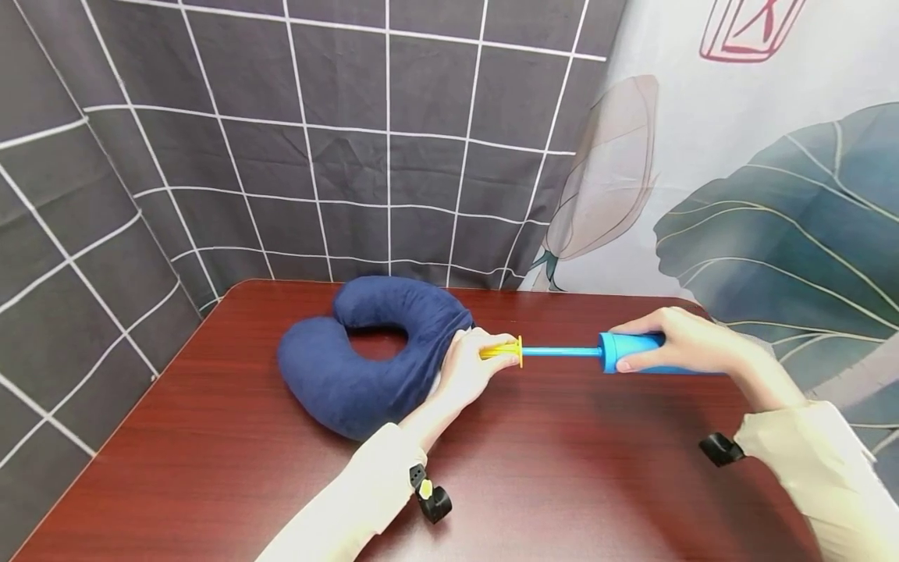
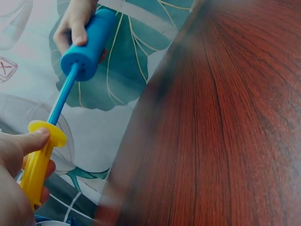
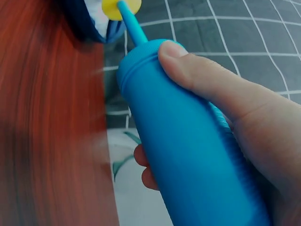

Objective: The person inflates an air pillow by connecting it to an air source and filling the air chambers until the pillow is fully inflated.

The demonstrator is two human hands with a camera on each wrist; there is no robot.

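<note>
A hand pump spans the space between my two hands, with a blue barrel [image 1: 635, 343], a thin blue rod [image 1: 562, 352] drawn out, and a yellow flanged end piece [image 2: 39, 169]. My left hand [image 1: 469, 361] grips the yellow piece, its thumb up against the flange in the left wrist view. With fingers and thumb wrapped round the barrel, my right hand [image 3: 244, 108] holds the other end. A navy U-shaped neck pillow [image 1: 365, 390] lies on the table to the left; my left hand overlaps its right side in the head view.
The dark red wooden table [image 1: 534, 484] lies under my arms. Behind it hang a grey grid-patterned cloth [image 1: 344, 164] and, to the right, a pale curtain [image 1: 674, 47] with leaf prints. A black wrist device [image 1: 430, 496] sits at my left cuff.
</note>
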